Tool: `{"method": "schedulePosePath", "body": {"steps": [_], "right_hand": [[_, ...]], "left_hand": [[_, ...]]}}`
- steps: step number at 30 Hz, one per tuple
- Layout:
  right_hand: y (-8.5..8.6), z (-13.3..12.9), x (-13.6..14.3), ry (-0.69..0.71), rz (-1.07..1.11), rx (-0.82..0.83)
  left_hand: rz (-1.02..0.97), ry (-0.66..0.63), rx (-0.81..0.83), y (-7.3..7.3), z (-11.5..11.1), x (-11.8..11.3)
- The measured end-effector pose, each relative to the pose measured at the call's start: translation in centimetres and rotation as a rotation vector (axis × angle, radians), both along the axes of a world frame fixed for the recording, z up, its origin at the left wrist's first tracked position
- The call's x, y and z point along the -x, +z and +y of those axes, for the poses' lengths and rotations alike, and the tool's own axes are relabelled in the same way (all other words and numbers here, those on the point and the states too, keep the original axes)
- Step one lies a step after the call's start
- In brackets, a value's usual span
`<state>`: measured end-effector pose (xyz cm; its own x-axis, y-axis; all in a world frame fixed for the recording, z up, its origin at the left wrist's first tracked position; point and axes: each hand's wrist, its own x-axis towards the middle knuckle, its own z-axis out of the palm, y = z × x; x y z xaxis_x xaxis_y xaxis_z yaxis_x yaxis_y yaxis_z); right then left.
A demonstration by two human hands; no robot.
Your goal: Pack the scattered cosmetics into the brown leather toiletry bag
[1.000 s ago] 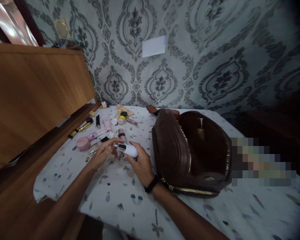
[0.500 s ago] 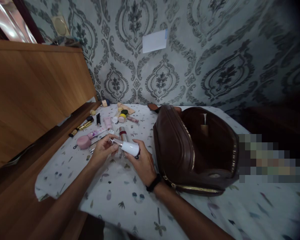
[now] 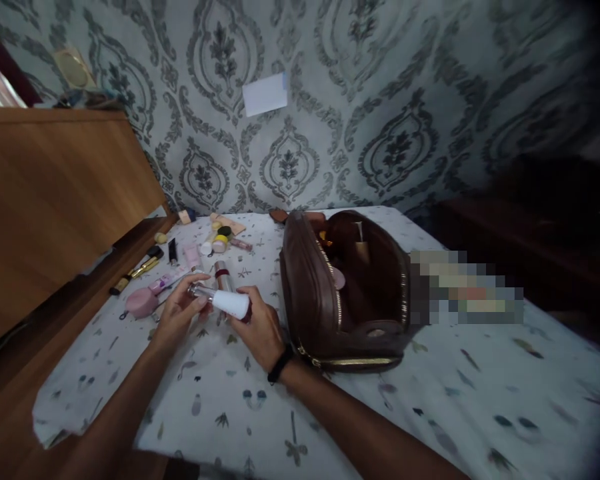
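Between my two hands is a white cosmetic bottle [image 3: 231,305] with a shiny, clear-silver top, lying tilted just above the cloth. My left hand [image 3: 176,315] pinches the top end. My right hand [image 3: 261,335] grips the wide white end, its fingers partly hidden behind the bottle. Just beyond them a silver tube with a dark red band [image 3: 222,272] rests on the cloth. A pink round-headed item [image 3: 141,303] lies to the left of my left hand. To the right of my right hand stands a brown leather bag [image 3: 303,287], unzipped.
Several small cosmetics, among them a yellow-rimmed jar [image 3: 220,244], a black tube [image 3: 173,251] and gold tubes [image 3: 146,267], lie at the back left. A wooden cabinet [image 3: 55,200] borders the left side. Inside the bag show a pink round thing [image 3: 338,278] and something orange.
My view has turned to the right, so everything sits further left. More of the bag's inside shows. Both hands keep hold of the bottle, with little change in their grip.
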<state>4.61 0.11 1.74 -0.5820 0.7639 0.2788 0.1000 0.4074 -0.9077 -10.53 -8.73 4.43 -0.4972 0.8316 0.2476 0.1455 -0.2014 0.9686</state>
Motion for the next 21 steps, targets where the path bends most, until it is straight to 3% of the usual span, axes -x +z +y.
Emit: {"method": "schedulePosePath", "body": {"steps": [5,12,21], "right_hand": [[0.2,0.1,0.0,-0.002,-0.010,0.036],[0.3,0.3,-0.1,-0.023,-0.001,0.094],[0.4,0.3,-0.3,-0.008,0.052,0.067]], "left_hand": [[0.069,-0.007,0.013,0.6,-0.1,0.4],[0.117,0.050,0.074,2.8,0.6,-0.5],[0.095,0.128,-0.019,7.5,2.6,-3.8]]}}
